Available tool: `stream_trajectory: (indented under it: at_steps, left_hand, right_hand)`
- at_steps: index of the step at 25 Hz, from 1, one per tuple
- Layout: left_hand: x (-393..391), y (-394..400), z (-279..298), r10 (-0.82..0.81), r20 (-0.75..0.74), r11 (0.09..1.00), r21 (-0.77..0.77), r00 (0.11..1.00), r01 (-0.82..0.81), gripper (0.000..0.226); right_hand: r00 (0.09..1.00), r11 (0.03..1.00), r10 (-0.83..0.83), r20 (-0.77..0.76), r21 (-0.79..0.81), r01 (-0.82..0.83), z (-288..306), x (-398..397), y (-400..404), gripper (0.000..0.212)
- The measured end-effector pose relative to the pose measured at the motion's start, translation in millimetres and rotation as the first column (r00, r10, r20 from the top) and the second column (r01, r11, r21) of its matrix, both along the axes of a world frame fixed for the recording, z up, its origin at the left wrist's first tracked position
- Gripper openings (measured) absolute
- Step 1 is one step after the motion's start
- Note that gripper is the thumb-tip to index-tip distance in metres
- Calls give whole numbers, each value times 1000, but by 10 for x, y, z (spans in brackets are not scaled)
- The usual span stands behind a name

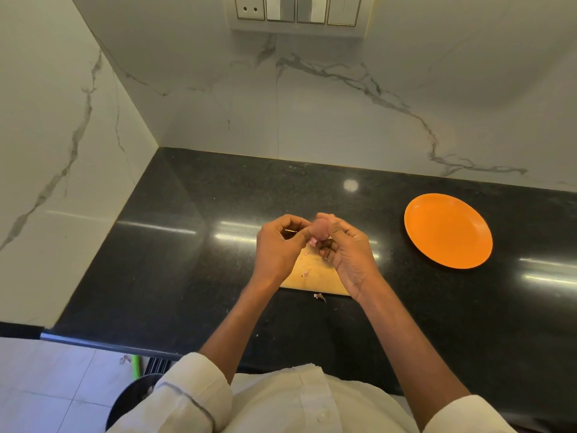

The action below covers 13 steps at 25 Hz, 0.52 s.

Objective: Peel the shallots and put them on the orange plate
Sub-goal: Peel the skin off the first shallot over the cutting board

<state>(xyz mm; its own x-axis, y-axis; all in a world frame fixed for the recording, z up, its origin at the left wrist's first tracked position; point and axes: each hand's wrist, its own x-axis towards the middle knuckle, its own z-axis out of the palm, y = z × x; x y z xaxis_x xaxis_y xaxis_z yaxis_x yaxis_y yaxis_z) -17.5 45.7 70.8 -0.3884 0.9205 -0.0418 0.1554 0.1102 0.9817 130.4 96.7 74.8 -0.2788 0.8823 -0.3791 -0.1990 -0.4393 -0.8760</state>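
Both hands up over wooden cutting board [315, 275]: right hand [346, 254] grips shallot [319, 231], left hand [278, 245] pinches its skin. Small, firm, slippery; hold by ends. Orange plate [448, 231] bare.

White shirt [281, 401], rolled sleeves [193, 392]

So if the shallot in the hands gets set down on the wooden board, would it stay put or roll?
The shallot looks rounded, so it would probably roll a little if let go on the flat wooden board. It seems firm: the right hand pinches it without denting it. Once peeled it may be slicker, given the skin scraps already shed.
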Motion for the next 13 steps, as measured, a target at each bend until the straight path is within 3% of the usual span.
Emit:
stream_trajectory:
  at_steps: [5,8,13]
  left_hand:
    - [-30,64,-4,26,114,999,-45,993,-21,14]
    - [-19,101,-18,31,98,997,-67,995,-25,13]
    - [-60,163,-25,45,127,998,-50,991,-39,7]
  right_hand:
    - [994,998,-12,-105,-65,5,17,4,51,34]
    - [985,994,-20,-169,-108,1,41,7,118,34]
    - [987,992,39,-158,-114,-57,51,37,153,33]
